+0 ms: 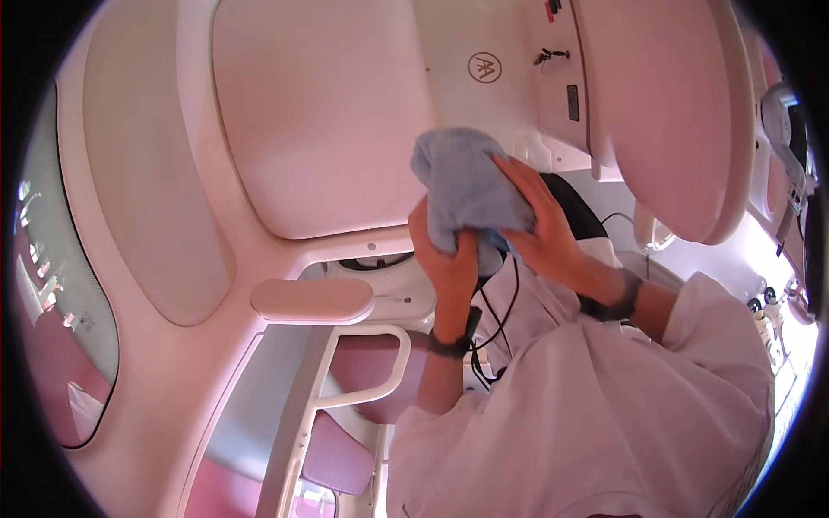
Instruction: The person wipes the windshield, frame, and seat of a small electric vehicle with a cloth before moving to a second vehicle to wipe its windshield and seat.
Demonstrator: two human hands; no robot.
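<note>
Both my hands hold a folded, fluffy blue-grey cloth (471,177) in front of me. My left hand (442,259) grips its lower left side, thumb pressed against the fabric. Along the cloth's right side, my right hand (548,237) lies with fingers curved over the edge. A small patch of brighter blue (494,238) shows between the hands, too hidden to name. Dark bands circle both wrists, and thin black cables (505,319) hang between my forearms.
Above the cloth is a pale panel (324,112) with a rounded edge. A padded armrest (313,300) and a white looped handle (401,367) are at lower left. A large pink cushioned panel (669,112) stands at right. A window (65,319) is at far left.
</note>
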